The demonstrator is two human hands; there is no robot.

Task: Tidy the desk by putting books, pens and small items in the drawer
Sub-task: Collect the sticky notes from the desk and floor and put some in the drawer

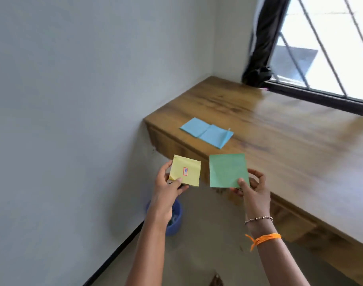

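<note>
Hands are raised side by side in front of the body, both forearms reaching up from the bottom of the view, just short of the near edge of the wooden table [290,129]. The left hand [166,188] has a pinching grip on a yellow sticky-note pad [185,171]: the thumb lies across the pad's lower left corner, the other fingers are curled round its left edge and behind it. The pad is held flat toward the camera, with a small red-bordered label near its middle, and it hangs over the floor, left of the table's corner.

The right hand [252,187] pinches a green sticky-note pad [228,170] at its lower right corner, thumb on the front face, fingers curled behind and to the right. This pad is also face-on, slightly tilted, and overlaps the table's front edge in the view. The two pads are near each other but not touching. The right wrist wears a beaded bracelet [258,219] and an orange thread [265,238].

On the table, toward its left end, lie blue sticky notes [206,133], flat, two squares side by side. A blue bucket [175,220] stands on the floor by the wall, partly hidden behind the left forearm.
</note>
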